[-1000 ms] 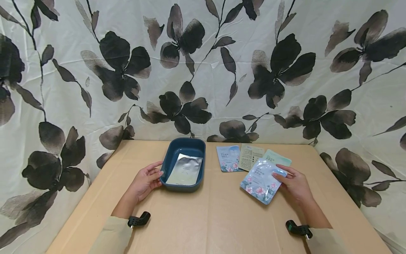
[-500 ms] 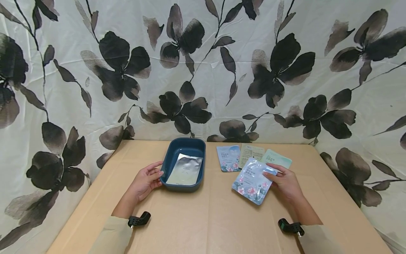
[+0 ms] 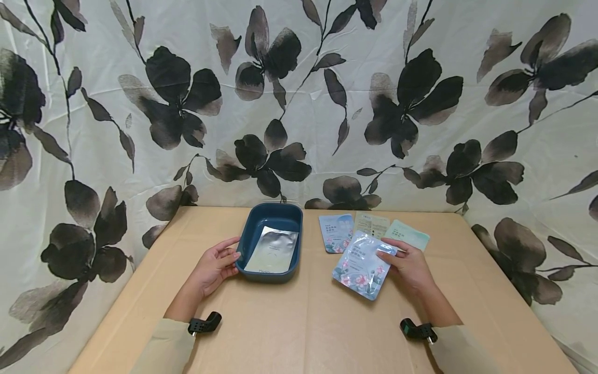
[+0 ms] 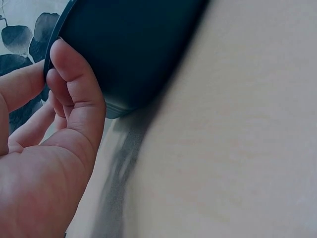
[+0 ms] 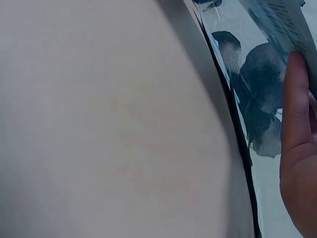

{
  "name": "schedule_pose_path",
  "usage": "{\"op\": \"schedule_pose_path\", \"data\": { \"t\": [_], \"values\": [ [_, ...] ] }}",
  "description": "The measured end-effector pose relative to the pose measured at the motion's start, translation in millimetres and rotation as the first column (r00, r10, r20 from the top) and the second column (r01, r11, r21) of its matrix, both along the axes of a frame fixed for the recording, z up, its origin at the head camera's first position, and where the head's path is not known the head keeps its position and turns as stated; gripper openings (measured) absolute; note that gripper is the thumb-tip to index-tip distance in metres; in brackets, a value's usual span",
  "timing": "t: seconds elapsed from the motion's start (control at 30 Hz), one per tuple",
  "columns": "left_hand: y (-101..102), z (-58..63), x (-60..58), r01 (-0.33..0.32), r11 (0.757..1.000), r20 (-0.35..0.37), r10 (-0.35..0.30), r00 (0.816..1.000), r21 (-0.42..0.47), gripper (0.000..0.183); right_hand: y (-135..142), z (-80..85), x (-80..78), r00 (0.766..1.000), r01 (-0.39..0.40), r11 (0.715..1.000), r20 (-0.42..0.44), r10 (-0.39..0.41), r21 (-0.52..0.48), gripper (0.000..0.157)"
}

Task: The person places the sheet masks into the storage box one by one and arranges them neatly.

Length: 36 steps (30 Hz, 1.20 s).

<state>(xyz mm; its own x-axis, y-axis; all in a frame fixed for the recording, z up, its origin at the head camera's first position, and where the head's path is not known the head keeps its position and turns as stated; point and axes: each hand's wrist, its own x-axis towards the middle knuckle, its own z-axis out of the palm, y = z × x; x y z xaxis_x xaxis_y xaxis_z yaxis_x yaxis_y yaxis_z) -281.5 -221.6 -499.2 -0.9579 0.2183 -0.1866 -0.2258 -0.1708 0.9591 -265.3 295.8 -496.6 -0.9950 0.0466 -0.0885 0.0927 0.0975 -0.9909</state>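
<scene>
My left hand (image 3: 216, 267) is at the left side of a dark blue rectangular bin (image 3: 269, 277), thumb and fingers pinching its rim. In the left wrist view the thumb of that hand (image 4: 64, 134) lies against the wall of the bin (image 4: 133, 44). Inside the bin is a silver and pale green sachet (image 3: 272, 252). My right hand (image 3: 411, 267) pinches the upper right corner of a light blue, pink-flowered sachet (image 3: 362, 267), held tilted in front of the other sachets. The right wrist view catches only the thumb (image 5: 297, 104) and part of this sachet (image 5: 285, 22).
Behind the held sachet lie three more on the table (image 3: 299, 327): a light blue flowered one (image 3: 335, 231), a cream one with printed text (image 3: 371, 224) and a pale green one (image 3: 408, 235). A floral curtain (image 3: 299, 104) hangs along the table's back edge.
The right hand has moved left with the flowered sachet, which now overlaps the blue sachet lying behind it. Left hand and bin have stayed in place.
</scene>
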Motion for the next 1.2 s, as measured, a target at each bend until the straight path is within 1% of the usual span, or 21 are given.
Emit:
{"op": "schedule_pose_path", "data": {
  "t": [0.07,0.13,0.3,0.4,0.7,0.97,1.2],
  "values": [
    [0.0,0.0,0.3,0.002,1.0,-0.004,-0.002,1.0,0.001,0.068,-3.8,-0.2,-1.9,1.0,-0.003,1.0,0.0,0.003,-0.022,0.067],
    [0.1,-0.2,0.6,0.003,1.0,-0.008,-0.003,1.0,0.002,0.068,-7.2,-0.2,-3.4,1.0,-0.011,1.0,-0.002,0.011,-0.023,0.067],
    [-0.6,-1.2,0.6,0.004,1.0,-0.014,-0.004,1.0,0.002,0.068,-15.2,-1.4,-8.7,1.0,-0.026,1.0,-0.006,0.026,0.004,0.067],
    [-0.8,-1.7,0.4,-0.005,1.0,-0.015,0.005,1.0,0.003,0.067,-19.6,-2.8,-12.3,1.0,-0.031,1.0,-0.003,0.031,-0.001,0.067],
    [-1.0,-2.4,-0.1,-0.016,1.0,-0.007,0.016,1.0,-0.013,0.064,-34.0,-5.3,-21.5,0.999,-0.036,0.999,0.029,0.036,-0.003,0.064],
    [-1.3,-4.1,-0.5,-0.015,1.0,0.005,0.015,1.0,-0.01,0.065,-48.3,-2.4,-27.6,0.999,-0.052,0.998,0.016,0.052,0.023,0.066],
    [-1.2,-2.9,-1.2,0.002,1.0,-0.014,-0.002,1.0,-0.006,0.066,-63.8,4.4,-31.5,0.998,-0.07,0.997,-0.005,0.07,-0.015,0.06]
  ]
}}
